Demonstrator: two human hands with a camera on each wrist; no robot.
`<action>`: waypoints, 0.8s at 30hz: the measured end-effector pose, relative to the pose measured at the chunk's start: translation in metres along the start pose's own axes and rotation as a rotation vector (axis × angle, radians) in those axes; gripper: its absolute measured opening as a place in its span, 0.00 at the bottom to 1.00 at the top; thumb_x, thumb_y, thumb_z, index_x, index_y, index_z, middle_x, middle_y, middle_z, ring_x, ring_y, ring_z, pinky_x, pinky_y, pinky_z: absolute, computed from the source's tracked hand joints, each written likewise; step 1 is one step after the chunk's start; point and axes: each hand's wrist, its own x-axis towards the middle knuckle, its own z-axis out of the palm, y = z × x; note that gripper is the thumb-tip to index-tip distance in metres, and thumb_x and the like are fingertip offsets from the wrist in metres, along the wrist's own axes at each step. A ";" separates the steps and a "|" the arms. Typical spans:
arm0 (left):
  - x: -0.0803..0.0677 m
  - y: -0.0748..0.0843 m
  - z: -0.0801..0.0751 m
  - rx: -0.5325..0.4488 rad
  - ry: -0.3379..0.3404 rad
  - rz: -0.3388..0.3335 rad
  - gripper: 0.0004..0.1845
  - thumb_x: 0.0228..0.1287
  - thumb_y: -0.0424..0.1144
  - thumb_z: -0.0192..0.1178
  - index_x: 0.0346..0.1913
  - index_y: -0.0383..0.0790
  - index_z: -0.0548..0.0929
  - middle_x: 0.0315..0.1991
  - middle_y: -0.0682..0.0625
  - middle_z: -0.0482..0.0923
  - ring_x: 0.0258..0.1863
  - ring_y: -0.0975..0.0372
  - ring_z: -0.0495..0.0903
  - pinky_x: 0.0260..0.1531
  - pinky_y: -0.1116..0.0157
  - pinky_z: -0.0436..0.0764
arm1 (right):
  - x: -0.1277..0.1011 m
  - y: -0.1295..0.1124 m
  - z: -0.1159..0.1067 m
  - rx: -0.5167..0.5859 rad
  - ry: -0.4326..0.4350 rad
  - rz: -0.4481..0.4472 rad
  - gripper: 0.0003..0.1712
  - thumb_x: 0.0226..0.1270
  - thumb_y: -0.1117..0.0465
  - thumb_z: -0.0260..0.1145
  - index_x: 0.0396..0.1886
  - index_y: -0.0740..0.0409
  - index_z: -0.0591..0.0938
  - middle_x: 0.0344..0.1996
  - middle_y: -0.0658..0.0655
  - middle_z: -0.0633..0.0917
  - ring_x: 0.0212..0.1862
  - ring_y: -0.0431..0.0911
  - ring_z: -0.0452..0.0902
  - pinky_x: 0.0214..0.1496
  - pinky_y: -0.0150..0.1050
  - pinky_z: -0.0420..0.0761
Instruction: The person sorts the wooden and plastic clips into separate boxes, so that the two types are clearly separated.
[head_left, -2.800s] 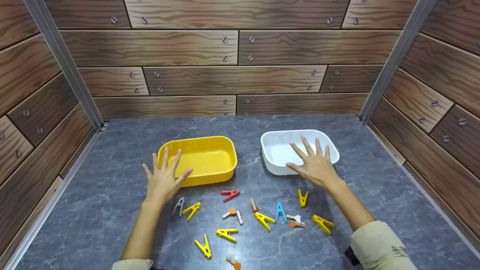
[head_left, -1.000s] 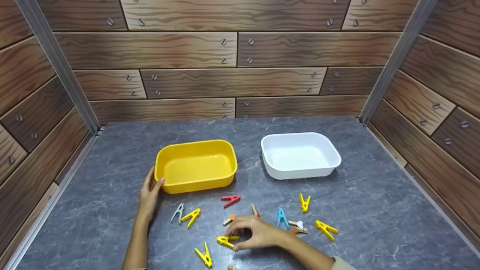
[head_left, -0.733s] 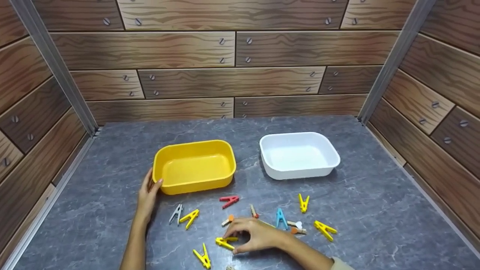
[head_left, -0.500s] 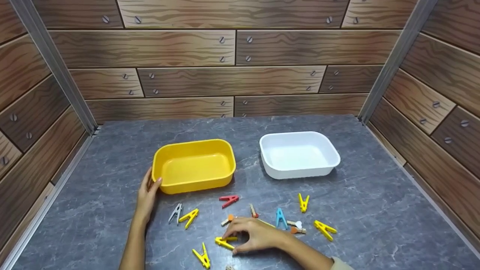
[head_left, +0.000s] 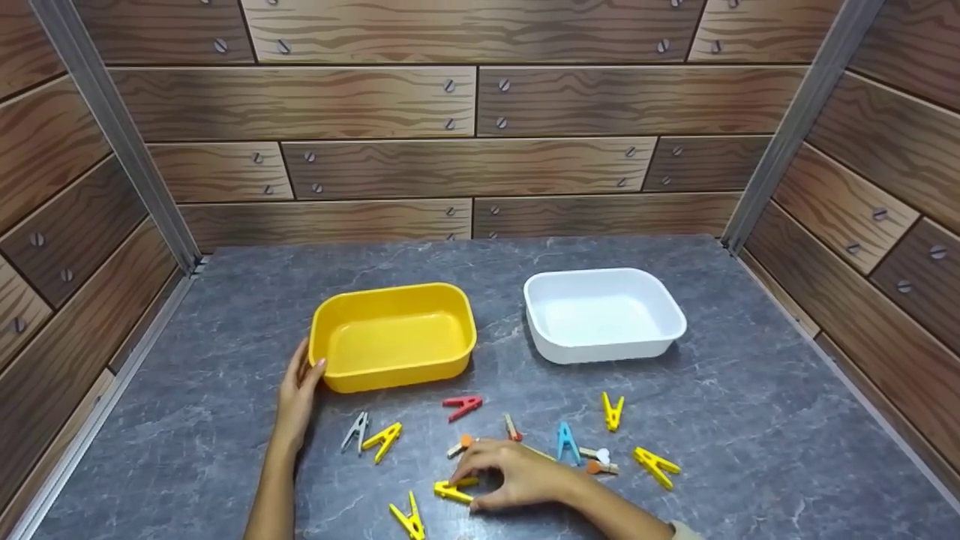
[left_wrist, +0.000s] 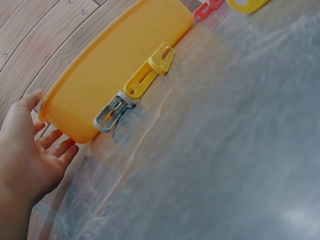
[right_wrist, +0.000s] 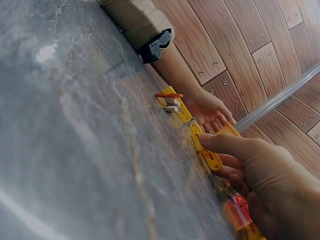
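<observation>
No text or numbers can be read anywhere, tbh. No labels, brands or signs can be made out either.

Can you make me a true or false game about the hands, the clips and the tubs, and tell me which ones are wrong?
1. The left hand is at the yellow tub. True.
2. The yellow tub is full to the top. False: nothing shows inside it.
3. The right hand pinches a yellow clip. True.
4. A white tub stands apart from the yellow tub. True.
5. The right hand is inside the white tub. False: it is down at the yellow clip, in front of the tubs.
6. The left hand pinches the yellow clip. False: the right hand does.
</observation>
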 end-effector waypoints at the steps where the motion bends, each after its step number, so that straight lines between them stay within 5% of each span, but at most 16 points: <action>1: -0.001 0.000 0.000 -0.001 0.005 -0.001 0.32 0.69 0.41 0.50 0.71 0.37 0.50 0.70 0.42 0.49 0.68 0.56 0.49 0.64 0.64 0.53 | 0.000 0.000 -0.001 0.000 -0.004 -0.001 0.18 0.59 0.53 0.67 0.50 0.47 0.81 0.47 0.43 0.78 0.49 0.34 0.71 0.50 0.30 0.72; 24: -0.002 0.003 0.004 -0.026 -0.007 0.024 0.32 0.69 0.36 0.50 0.71 0.35 0.50 0.70 0.40 0.48 0.67 0.55 0.50 0.64 0.62 0.53 | 0.000 -0.004 -0.002 0.017 0.011 -0.010 0.17 0.59 0.55 0.67 0.49 0.49 0.81 0.45 0.45 0.79 0.48 0.35 0.71 0.52 0.32 0.72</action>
